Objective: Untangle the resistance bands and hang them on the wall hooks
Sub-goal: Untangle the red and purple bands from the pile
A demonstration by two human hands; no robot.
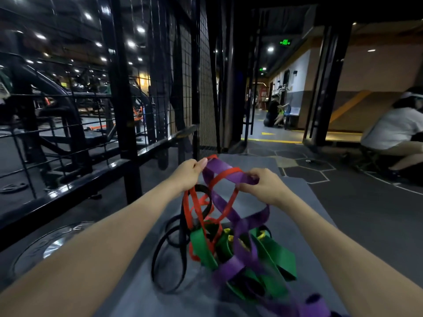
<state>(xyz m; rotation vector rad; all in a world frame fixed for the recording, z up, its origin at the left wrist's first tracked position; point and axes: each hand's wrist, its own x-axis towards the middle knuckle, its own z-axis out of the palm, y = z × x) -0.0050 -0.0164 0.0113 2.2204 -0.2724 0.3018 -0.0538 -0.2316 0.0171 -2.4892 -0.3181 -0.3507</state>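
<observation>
Gym mat [297, 202], left hand [187, 173] and right hand [265, 187] fingers clamped on tangled bands [226, 202], green exit sign [285, 42] unreadable

Purple band [315, 304] blurred, cut off below

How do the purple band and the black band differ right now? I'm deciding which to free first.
The purple band is wide and flat; the black band is narrow. The purple band is lifted, gripped by the left hand and the right hand; the black band mostly hangs lower, its loop lying on the grey mat. The purple band threads through the red band and green band; the black one sits at the tangle's left edge. Both are caught in the same knot.
</observation>
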